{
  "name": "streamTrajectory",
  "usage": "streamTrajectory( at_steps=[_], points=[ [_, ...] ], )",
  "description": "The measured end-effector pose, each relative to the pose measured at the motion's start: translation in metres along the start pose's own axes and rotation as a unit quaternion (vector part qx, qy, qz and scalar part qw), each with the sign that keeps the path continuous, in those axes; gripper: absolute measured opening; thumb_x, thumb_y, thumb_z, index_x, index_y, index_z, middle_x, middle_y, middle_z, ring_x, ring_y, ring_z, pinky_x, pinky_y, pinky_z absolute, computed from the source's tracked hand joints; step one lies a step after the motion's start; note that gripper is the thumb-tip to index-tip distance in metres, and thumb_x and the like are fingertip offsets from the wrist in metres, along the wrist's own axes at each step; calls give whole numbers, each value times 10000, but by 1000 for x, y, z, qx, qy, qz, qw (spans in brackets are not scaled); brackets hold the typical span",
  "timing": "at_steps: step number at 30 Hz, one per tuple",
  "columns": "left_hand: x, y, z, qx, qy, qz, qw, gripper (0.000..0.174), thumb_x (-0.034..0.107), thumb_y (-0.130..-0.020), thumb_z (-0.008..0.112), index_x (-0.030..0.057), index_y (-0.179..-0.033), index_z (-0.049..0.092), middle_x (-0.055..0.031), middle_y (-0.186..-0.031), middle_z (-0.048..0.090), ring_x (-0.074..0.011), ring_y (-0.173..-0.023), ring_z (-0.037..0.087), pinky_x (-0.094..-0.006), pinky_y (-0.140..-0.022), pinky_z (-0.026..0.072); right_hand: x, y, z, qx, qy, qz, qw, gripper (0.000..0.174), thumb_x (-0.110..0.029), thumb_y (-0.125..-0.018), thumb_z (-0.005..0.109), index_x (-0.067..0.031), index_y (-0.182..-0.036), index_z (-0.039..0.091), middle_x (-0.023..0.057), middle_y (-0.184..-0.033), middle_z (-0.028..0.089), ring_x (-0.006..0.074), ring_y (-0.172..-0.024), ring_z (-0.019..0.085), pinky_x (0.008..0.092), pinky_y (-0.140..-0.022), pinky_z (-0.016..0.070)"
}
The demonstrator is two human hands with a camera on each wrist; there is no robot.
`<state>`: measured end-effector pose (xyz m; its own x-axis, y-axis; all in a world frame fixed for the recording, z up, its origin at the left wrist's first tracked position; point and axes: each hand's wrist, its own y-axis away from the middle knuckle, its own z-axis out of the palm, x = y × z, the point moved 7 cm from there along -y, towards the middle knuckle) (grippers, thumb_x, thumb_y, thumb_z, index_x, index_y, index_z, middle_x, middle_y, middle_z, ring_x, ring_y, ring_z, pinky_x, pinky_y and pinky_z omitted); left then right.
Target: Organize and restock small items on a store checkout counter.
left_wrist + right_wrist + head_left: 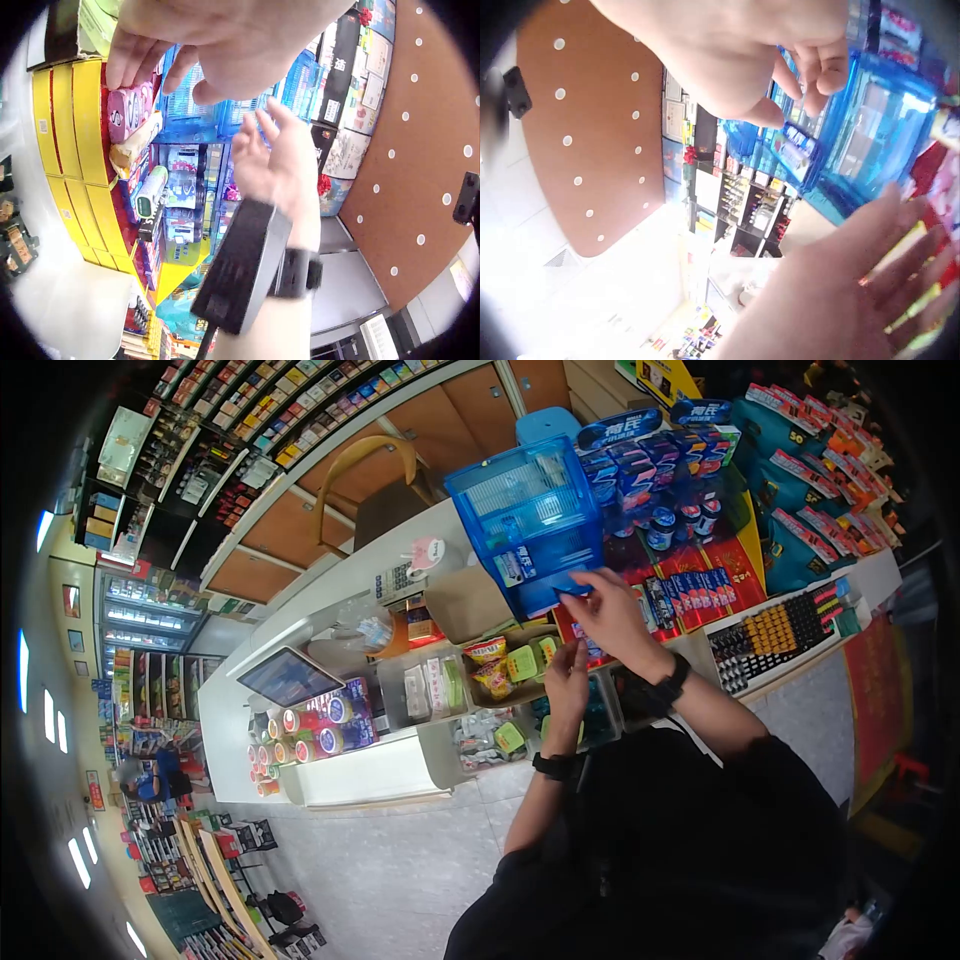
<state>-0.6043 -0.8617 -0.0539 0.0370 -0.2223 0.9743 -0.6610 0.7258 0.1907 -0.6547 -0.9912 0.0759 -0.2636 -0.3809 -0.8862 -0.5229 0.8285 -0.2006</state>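
1. i judge the step in hand to be sorting small packets in the display at the near edge of the counter (335,582), just under the blue box (520,510). to do it well, i would move one packet at a time. the free hand can steady the row so its neighbours do not tip.
2. the blue box stands on the counter top by that near edge, above the racks of sweets. a small dark packet (571,592) sits at the box's lower front edge, right at the fingertips of the right hand (612,618).
3. the right hand is raised to the box's lower front edge. in the right wrist view its index and middle fingers curl in toward the thumb. i cannot tell whether it pinches the dark packet or only touches it.
4. the left hand (567,672) is lower, just beside the right one, and faces the rack. its fingers (120,71) are straight and slightly spread, gripping nothing. in the left wrist view the tips touch a pink packet (126,112) stacked next to the yellow cartons (79,127).
5. the box looks light to me, so a push on its front edge could slide it along the counter. i would come in from below with a light touch.
6. the two hands work very near each other. i would give the upper hand room so the lower one does not block its view of the row.
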Motion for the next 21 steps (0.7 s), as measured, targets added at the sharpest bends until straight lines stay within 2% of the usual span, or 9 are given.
streamTrajectory(
  at_steps=[2, 5, 9, 12, 14, 16, 17, 20, 21],
  points=[
    [-8, 0, -1, -11, 45, -26, 999, 410, 304, -940, 627, -42, -1160, 624, -168, -1030, 704, -207, -950, 669, -307, -848, 494, 3, -21, 26, -29, -21, 3, 999, 428, -251, -822, 734, 2, -1149, 622, 156, -989, 652, 337, -852, 652, 409, -771, 513],
    [21, 11, -9, -1, -29, 8, 1000, 388, 196, -840, 637, -24, -1160, 630, -165, -951, 704, -230, -896, 681, -320, -810, 505, 26, -43, 59, -8, -38, 29, 999, 560, -316, -800, 747, 19, -1221, 592, 181, -1031, 668, 336, -920, 657, 403, -769, 527],
    [6, 10, -13, -16, -76, -15, 997, 378, 126, -777, 566, -31, -1114, 635, -162, -807, 678, -293, -767, 674, -354, -738, 508, 14, -55, 51, 14, 17, 54, 998, 397, -332, -790, 760, 16, -970, 698, 137, -803, 690, 287, -759, 675, 381, -662, 508],
    [1, 10, -12, -29, -117, -31, 992, 350, 88, -775, 539, -28, -1087, 646, -145, -846, 697, -252, -792, 683, -337, -757, 509, 18, -53, 49, -6, -22, 77, 997, 416, -352, -777, 773, 26, -935, 700, 138, -776, 683, 282, -716, 672, 371, -632, 503],
    [-7, 6, -10, -29, -67, -10, 997, 313, 105, -809, 555, -26, -1077, 651, -137, -863, 706, -229, -807, 684, -326, -767, 508, 19, -44, 40, 68, -1, -17, 998, 455, -397, -769, 779, 33, -896, 699, 109, -694, 675, 233, -635, 663, 336, -589, 490],
    [8, 8, -9, -25, -42, -42, 998, 289, 223, -915, 613, -22, -1058, 664, -131, -914, 721, -181, -859, 680, -299, -798, 503, 17, -24, 28, -50, -93, 113, 988, 444, -397, -780, 772, 34, -852, 696, 92, -615, 652, 203, -581, 654, 324, -569, 481],
    [5, 6, -10, -25, -53, -41, 997, 338, 283, -921, 628, -23, -1057, 665, -138, -916, 719, -182, -859, 679, -298, -795, 503, 19, -12, 20, -59, -110, 115, 985, 399, -370, -815, 750, 24, -821, 694, 81, -560, 626, 166, -524, 620, 316, -533, 459],
    [-14, 0, -11, -22, -23, -55, 998, 414, 340, -936, 626, -46, -1078, 663, -162, -927, 713, -196, -883, 668, -310, -810, 497, 30, 26, -15, -113, -121, 108, 980, 304, -292, -834, 743, 7, -892, 725, 62, -632, 651, 123, -524, 570, 300, -500, 417],
    [-19, -2, -11, -19, -21, -61, 998, 426, 348, -940, 621, -53, -1079, 662, -167, -932, 712, -199, -887, 666, -314, -815, 494, 51, 42, -26, -123, -121, 205, 964, 293, -267, -821, 757, -2, -943, 729, 48, -685, 667, 111, -593, 591, 279, -527, 425]
  ],
)
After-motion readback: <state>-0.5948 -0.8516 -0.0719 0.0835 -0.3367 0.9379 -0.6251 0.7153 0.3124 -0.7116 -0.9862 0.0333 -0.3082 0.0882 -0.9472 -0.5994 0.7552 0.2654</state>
